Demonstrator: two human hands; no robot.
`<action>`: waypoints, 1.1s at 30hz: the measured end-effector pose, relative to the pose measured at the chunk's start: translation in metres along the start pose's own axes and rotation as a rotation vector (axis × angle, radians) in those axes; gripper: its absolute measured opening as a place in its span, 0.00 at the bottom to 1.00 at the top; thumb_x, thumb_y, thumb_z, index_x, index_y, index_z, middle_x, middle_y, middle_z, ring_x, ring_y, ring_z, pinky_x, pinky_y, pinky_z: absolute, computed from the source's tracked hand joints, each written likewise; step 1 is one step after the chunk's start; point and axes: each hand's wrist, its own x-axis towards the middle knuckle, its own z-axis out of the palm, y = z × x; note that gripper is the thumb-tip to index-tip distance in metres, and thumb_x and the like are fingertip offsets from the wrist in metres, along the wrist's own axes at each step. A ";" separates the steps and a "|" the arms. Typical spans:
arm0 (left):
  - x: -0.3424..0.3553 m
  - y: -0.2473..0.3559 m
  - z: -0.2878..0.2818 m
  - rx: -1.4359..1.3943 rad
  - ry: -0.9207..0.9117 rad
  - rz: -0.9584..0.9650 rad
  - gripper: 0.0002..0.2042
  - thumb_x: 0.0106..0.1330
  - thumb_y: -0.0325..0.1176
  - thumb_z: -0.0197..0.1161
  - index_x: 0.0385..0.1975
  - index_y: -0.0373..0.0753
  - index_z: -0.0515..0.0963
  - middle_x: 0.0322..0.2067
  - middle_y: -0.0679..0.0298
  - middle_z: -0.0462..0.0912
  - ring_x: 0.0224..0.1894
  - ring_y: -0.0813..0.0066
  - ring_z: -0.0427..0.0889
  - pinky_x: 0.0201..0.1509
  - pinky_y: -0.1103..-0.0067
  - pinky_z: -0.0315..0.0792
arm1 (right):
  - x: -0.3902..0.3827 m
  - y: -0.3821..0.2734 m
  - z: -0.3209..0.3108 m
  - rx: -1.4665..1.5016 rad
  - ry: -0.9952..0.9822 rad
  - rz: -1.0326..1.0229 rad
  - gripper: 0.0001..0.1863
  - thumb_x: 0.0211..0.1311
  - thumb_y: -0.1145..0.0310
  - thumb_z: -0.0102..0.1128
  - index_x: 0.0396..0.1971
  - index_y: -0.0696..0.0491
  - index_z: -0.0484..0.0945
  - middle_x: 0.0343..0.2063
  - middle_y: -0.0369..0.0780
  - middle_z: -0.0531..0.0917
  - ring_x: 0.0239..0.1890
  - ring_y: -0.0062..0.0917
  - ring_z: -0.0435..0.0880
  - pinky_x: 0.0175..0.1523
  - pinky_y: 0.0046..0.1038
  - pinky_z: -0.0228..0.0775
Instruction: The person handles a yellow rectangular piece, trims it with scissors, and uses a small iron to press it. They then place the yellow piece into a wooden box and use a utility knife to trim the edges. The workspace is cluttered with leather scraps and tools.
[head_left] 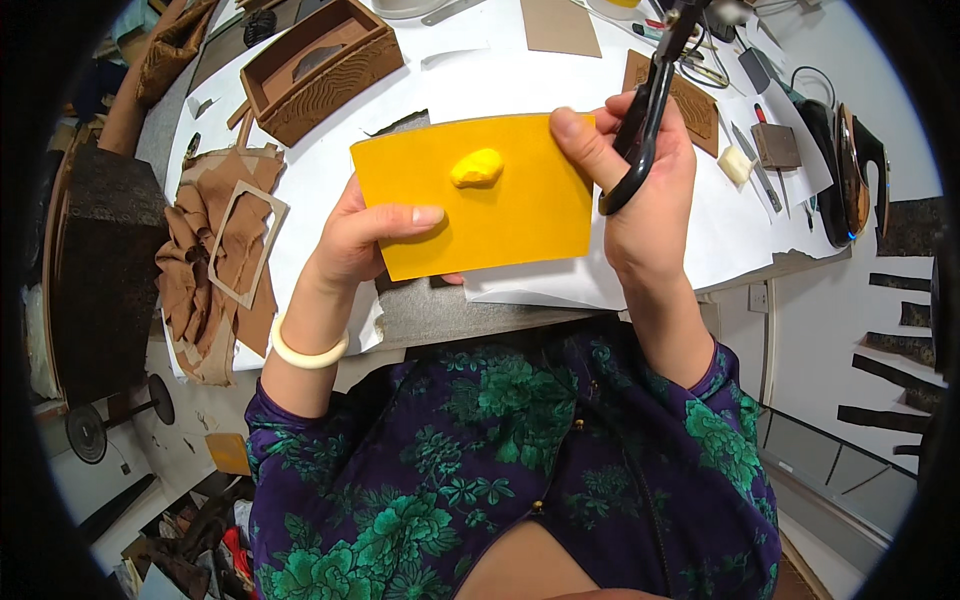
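Both my hands hold a flat yellow leather-like panel point(520, 225) by its sides, above the near edge of the table. A bright yellow soft lump point(477, 168) sits on the panel's upper middle. My left hand point(352, 232) grips the left side, thumb flat on the face and most fingers hidden behind. My right hand point(648, 205) pinches the upper right corner under its thumb. Black-handled scissors point(655, 105) also rest in the right hand, the curved handle crossing the palm and the tool pointing up and away.
White paper point(480, 80) covers much of the table. A carved brown box point(335, 85) stands at the far left, above crumpled brown leather point(195, 225) and a pale rectangular frame point(245, 245). On the right lie a textured brown piece point(690, 105), a cream block point(736, 165) and several tools.
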 end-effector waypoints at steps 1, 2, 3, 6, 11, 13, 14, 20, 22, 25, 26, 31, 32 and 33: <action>-0.001 0.000 0.000 -0.007 -0.006 -0.002 0.28 0.63 0.25 0.64 0.63 0.26 0.67 0.49 0.43 0.82 0.40 0.50 0.90 0.33 0.57 0.90 | 0.001 0.000 -0.001 0.031 0.002 0.016 0.25 0.56 0.68 0.81 0.42 0.57 0.70 0.28 0.33 0.80 0.25 0.09 0.76 0.32 0.12 0.70; -0.001 0.001 0.000 -0.014 -0.013 -0.004 0.28 0.62 0.25 0.63 0.63 0.26 0.67 0.50 0.43 0.82 0.40 0.51 0.90 0.33 0.57 0.90 | 0.002 -0.001 -0.002 0.061 0.006 0.031 0.24 0.57 0.68 0.80 0.42 0.57 0.70 0.27 0.32 0.81 0.25 0.09 0.76 0.32 0.11 0.70; -0.001 0.001 0.000 -0.021 -0.021 -0.005 0.28 0.62 0.26 0.63 0.63 0.26 0.67 0.50 0.43 0.81 0.40 0.51 0.90 0.33 0.57 0.90 | 0.005 0.001 -0.010 0.097 -0.045 0.074 0.22 0.61 0.66 0.78 0.41 0.56 0.71 0.24 0.32 0.81 0.24 0.09 0.76 0.30 0.12 0.68; -0.001 0.001 0.002 0.010 -0.009 0.000 0.28 0.62 0.25 0.63 0.63 0.25 0.67 0.49 0.42 0.82 0.39 0.51 0.90 0.32 0.57 0.90 | 0.004 0.000 -0.008 0.150 -0.049 0.099 0.20 0.62 0.65 0.77 0.41 0.56 0.71 0.24 0.31 0.81 0.23 0.07 0.74 0.28 0.12 0.64; -0.001 0.004 0.000 0.012 -0.018 -0.007 0.29 0.60 0.26 0.62 0.62 0.24 0.67 0.47 0.41 0.82 0.37 0.49 0.90 0.29 0.58 0.90 | -0.001 -0.004 0.000 -0.028 0.004 -0.015 0.17 0.66 0.65 0.73 0.40 0.56 0.72 0.21 0.30 0.80 0.20 0.06 0.71 0.25 0.11 0.58; -0.002 0.004 -0.001 0.007 -0.020 -0.003 0.29 0.60 0.26 0.62 0.62 0.23 0.66 0.47 0.40 0.82 0.37 0.49 0.90 0.29 0.59 0.90 | 0.001 -0.005 -0.006 -0.009 -0.028 -0.014 0.16 0.67 0.65 0.72 0.40 0.55 0.72 0.21 0.31 0.81 0.19 0.05 0.70 0.24 0.11 0.56; -0.003 0.004 0.001 0.009 -0.010 0.002 0.29 0.59 0.26 0.62 0.62 0.23 0.66 0.47 0.40 0.82 0.37 0.49 0.90 0.29 0.59 0.90 | 0.003 -0.005 -0.007 0.034 -0.035 -0.009 0.16 0.67 0.64 0.72 0.40 0.55 0.72 0.22 0.32 0.82 0.19 0.05 0.69 0.23 0.11 0.55; -0.005 0.003 -0.003 -0.048 0.015 0.013 0.30 0.58 0.27 0.61 0.62 0.23 0.66 0.46 0.39 0.82 0.35 0.48 0.90 0.27 0.59 0.89 | 0.006 -0.005 -0.044 -0.058 -0.015 -0.047 0.14 0.64 0.67 0.74 0.42 0.59 0.80 0.30 0.35 0.86 0.26 0.07 0.77 0.31 0.09 0.66; -0.007 0.004 -0.004 -0.043 0.027 0.019 0.30 0.57 0.27 0.61 0.62 0.22 0.66 0.46 0.38 0.82 0.34 0.48 0.90 0.26 0.60 0.89 | 0.001 -0.003 -0.061 -0.185 -0.007 -0.108 0.17 0.60 0.69 0.77 0.45 0.60 0.82 0.28 0.29 0.81 0.30 0.08 0.77 0.37 0.10 0.67; -0.006 0.006 -0.005 -0.042 0.018 0.025 0.30 0.57 0.28 0.60 0.61 0.22 0.66 0.45 0.38 0.82 0.32 0.48 0.89 0.24 0.61 0.88 | -0.010 -0.008 -0.087 -0.408 -0.020 -0.128 0.20 0.53 0.69 0.80 0.44 0.61 0.83 0.25 0.27 0.74 0.27 0.08 0.70 0.33 0.13 0.58; -0.007 0.006 -0.004 -0.044 0.033 0.031 0.30 0.57 0.28 0.60 0.61 0.22 0.66 0.45 0.38 0.82 0.31 0.48 0.89 0.24 0.61 0.88 | -0.012 -0.010 -0.094 -0.466 -0.046 -0.152 0.20 0.53 0.70 0.80 0.43 0.61 0.83 0.25 0.27 0.74 0.26 0.08 0.69 0.32 0.14 0.57; -0.009 0.008 -0.004 -0.017 0.060 0.045 0.30 0.56 0.28 0.59 0.59 0.20 0.67 0.42 0.38 0.83 0.28 0.49 0.89 0.22 0.64 0.87 | -0.012 -0.037 -0.139 -0.788 -0.246 -0.320 0.23 0.45 0.72 0.83 0.43 0.61 0.84 0.26 0.31 0.77 0.24 0.10 0.68 0.27 0.15 0.54; -0.008 0.010 -0.005 -0.005 0.062 0.033 0.30 0.55 0.28 0.60 0.59 0.20 0.68 0.41 0.39 0.83 0.27 0.50 0.89 0.22 0.64 0.87 | -0.009 -0.048 -0.150 -0.854 -0.302 -0.358 0.24 0.44 0.72 0.83 0.43 0.60 0.85 0.27 0.32 0.77 0.24 0.11 0.69 0.27 0.15 0.55; -0.008 0.011 -0.007 0.005 0.064 0.024 0.30 0.55 0.28 0.60 0.59 0.20 0.68 0.40 0.39 0.84 0.27 0.50 0.89 0.21 0.65 0.86 | -0.006 -0.054 -0.164 -0.901 -0.341 -0.414 0.24 0.43 0.72 0.84 0.43 0.60 0.85 0.28 0.34 0.79 0.25 0.11 0.72 0.25 0.15 0.56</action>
